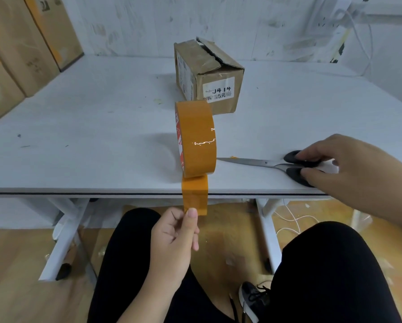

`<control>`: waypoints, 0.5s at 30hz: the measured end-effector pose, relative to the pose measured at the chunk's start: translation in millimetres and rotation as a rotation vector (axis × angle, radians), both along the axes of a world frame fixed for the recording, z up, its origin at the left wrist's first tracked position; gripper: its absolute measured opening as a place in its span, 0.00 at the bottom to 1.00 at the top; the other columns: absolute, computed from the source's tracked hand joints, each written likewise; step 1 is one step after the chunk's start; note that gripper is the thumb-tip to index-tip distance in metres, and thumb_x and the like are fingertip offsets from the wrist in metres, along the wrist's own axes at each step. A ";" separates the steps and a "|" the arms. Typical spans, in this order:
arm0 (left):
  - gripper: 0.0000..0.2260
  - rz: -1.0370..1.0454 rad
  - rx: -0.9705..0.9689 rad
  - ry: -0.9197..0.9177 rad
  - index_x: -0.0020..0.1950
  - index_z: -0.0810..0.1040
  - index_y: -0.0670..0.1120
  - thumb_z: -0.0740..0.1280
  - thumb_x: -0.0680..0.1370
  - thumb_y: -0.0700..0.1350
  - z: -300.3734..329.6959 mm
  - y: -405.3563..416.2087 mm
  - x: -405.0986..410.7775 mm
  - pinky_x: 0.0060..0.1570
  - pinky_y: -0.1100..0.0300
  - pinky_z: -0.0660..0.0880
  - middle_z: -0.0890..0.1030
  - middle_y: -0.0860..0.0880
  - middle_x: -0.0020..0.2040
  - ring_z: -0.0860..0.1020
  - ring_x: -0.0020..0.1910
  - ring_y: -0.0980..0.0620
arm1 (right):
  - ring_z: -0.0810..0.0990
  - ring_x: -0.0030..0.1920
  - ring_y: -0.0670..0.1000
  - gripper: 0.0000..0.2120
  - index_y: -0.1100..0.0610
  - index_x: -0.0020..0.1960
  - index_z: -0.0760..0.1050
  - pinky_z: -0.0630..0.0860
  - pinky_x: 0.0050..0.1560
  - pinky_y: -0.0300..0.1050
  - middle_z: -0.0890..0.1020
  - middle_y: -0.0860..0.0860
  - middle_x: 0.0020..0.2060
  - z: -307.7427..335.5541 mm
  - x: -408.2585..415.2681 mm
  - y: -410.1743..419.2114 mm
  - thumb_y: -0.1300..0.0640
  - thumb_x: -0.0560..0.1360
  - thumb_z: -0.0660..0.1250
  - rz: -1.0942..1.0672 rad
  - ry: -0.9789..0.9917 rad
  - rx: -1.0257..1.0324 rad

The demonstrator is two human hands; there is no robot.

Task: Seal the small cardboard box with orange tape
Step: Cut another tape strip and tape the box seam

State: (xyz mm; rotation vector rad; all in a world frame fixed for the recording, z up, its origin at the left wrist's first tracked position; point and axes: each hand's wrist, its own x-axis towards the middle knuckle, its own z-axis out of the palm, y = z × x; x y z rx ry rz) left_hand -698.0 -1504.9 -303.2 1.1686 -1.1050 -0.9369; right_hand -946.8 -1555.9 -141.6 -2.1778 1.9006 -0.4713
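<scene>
Below the desk edge, the left hand (174,231) pinches the free end of the tape strip (194,197) between thumb and fingers, pulling it down from the orange tape roll (196,138) standing on edge. On the desk (90,141), the right hand (349,169) closes its fingers around the scissors (277,164), blades pointing at the roll. Keep the strip taut and untwisted, cutting close to the roll. Well behind, the small cardboard box (209,73) waits, its top flaps unsealed.
</scene>
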 end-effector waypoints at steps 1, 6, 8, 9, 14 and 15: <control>0.15 -0.002 0.002 -0.003 0.33 0.75 0.53 0.64 0.74 0.61 0.0 0.1 0.2 0.29 0.67 0.70 0.73 0.49 0.24 0.71 0.23 0.56 | 0.73 0.46 0.42 0.14 0.43 0.54 0.78 0.66 0.48 0.39 0.76 0.39 0.46 -0.4 -0.7 -0.7 0.47 0.68 0.64 0.002 0.006 0.009; 0.15 -0.017 0.010 0.016 0.33 0.75 0.52 0.65 0.73 0.61 1.0 1.2 0.7 0.28 0.68 0.68 0.73 0.49 0.24 0.70 0.23 0.57 | 0.71 0.52 0.46 0.09 0.37 0.50 0.76 0.64 0.49 0.44 0.76 0.35 0.45 5.1 -4.7 0.6 0.45 0.69 0.66 0.042 0.083 -0.001; 0.15 -0.023 0.011 0.023 0.33 0.75 0.53 0.65 0.73 0.61 1.8 2.1 0.6 0.27 0.69 0.68 0.73 0.49 0.24 0.70 0.23 0.57 | 0.71 0.51 0.44 0.07 0.34 0.45 0.74 0.64 0.47 0.43 0.75 0.33 0.43 7.6 -5.4 4.4 0.43 0.68 0.64 0.065 0.090 0.000; 0.15 -0.026 0.011 0.029 0.33 0.75 0.53 0.65 0.73 0.61 2.1 2.4 0.6 0.27 0.68 0.68 0.73 0.49 0.24 0.70 0.23 0.57 | 0.71 0.49 0.43 0.06 0.32 0.43 0.72 0.65 0.45 0.43 0.76 0.33 0.42 8.7 -5.6 6.8 0.41 0.67 0.63 0.067 0.087 0.001; 0.15 -0.032 0.011 0.075 0.34 0.75 0.51 0.65 0.73 0.60 0.2 4.7 0.2 0.27 0.67 0.68 0.73 0.49 0.26 0.70 0.23 0.55 | 0.74 0.45 0.33 0.07 0.26 0.42 0.71 0.66 0.38 0.36 0.77 0.34 0.36 12.6 -14.4 24.9 0.38 0.66 0.63 0.006 0.054 -0.005; 0.15 -0.033 0.009 0.082 0.34 0.75 0.51 0.65 0.73 0.60 -0.1 5.4 0.1 0.28 0.67 0.69 0.73 0.49 0.26 0.70 0.23 0.55 | 0.74 0.44 0.33 0.08 0.25 0.44 0.71 0.67 0.38 0.37 0.79 0.34 0.36 14.2 -15.2 28.9 0.36 0.65 0.61 0.003 0.044 -0.008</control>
